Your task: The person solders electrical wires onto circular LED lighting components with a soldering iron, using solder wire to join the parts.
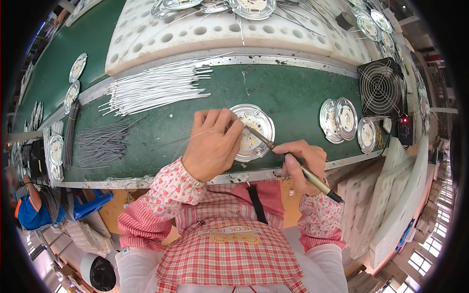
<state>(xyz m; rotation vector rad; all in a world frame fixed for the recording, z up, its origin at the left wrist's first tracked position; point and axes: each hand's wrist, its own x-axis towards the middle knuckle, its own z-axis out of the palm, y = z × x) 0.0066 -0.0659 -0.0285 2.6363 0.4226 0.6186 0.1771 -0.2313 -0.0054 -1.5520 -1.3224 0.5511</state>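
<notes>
Silver round disc (254, 131) between the hands on the green tabletop (303, 93): left hand (212, 144) pinching a thin wire (202, 133) steady, right hand (302, 161) gripping the soldering iron (293, 161), tip best kept briefly on the joint.

A single head-worn fisheye view looks steeply down, close over the green-topped table (303, 97), whose straight edges bow toward the rim.

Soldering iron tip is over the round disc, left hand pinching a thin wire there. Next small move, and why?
Probably ease the soldering iron tip down onto the wire end: the left hand pins a thin wire on the round metal disc, and the right hand aims the tip there.
</notes>
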